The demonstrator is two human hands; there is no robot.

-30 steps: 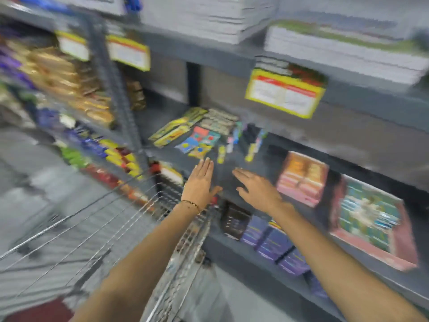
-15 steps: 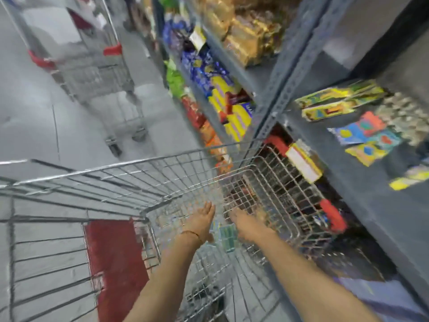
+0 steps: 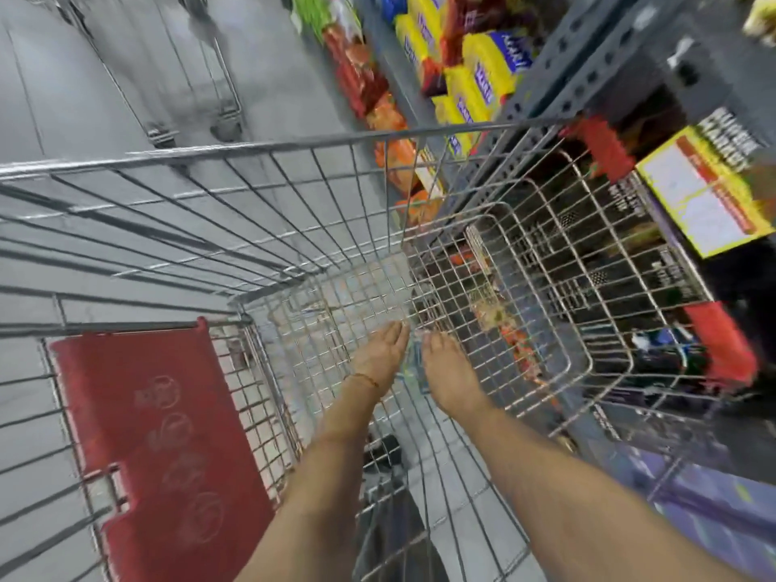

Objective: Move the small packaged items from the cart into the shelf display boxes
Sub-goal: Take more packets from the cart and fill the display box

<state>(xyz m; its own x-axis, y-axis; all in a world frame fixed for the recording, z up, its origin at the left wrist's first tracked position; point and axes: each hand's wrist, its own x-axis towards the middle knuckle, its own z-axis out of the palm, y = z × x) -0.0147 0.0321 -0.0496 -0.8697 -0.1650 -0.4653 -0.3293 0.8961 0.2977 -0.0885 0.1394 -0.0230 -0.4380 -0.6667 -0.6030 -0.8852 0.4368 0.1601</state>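
Note:
Both my arms reach down into the wire shopping cart (image 3: 294, 147). A small stack of bluish-green packets (image 3: 415, 367) lies on the cart floor, mostly hidden and blurred. My left hand (image 3: 378, 357) is on its left side and my right hand (image 3: 447, 371) on its right, palms facing each other and fingers stretched out flat. I cannot tell whether the palms touch the packets. The shelf display boxes are out of view.
The cart's red seat flap (image 3: 159, 434) is at lower left. Grey shelving on the right holds yellow packs (image 3: 474, 86), orange packs (image 3: 399, 161) and a yellow price label (image 3: 701, 199). A second cart (image 3: 189, 77) stands on the grey floor at top left.
My view swung from the shelf down into the cart. Both hands left the shelf and dropped to the cart floor, closing in on either side of the packets.

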